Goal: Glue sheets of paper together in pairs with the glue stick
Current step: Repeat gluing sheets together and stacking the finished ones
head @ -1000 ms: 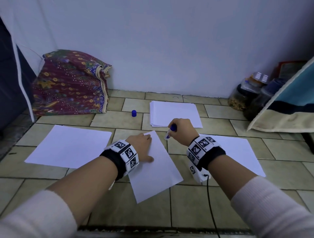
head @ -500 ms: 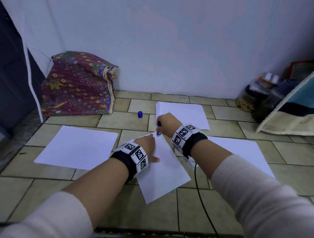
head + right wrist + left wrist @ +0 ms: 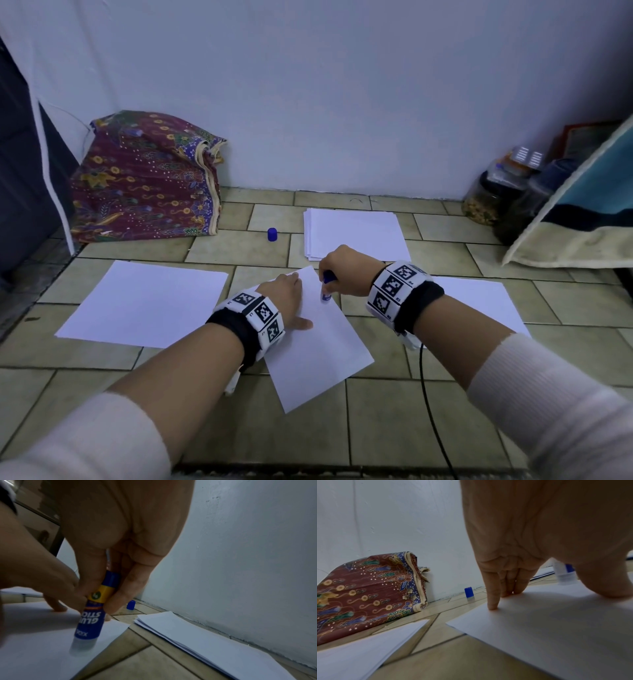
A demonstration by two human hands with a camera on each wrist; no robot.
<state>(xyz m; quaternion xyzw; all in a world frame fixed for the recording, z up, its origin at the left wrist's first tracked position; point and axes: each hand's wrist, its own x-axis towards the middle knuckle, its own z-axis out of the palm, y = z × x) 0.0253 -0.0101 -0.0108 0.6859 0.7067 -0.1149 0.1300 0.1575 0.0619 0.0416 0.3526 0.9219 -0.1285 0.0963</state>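
Both hands are working: I am pressing my left hand (image 3: 286,294) flat-fingered on the centre sheet (image 3: 318,346) while my right hand (image 3: 346,270) is gripping the glue stick (image 3: 91,620), tip on paper.

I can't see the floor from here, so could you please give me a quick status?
Left hand pressing centre sheet flat. Right hand gripping glue stick, tip on sheet. Nothing in the way.
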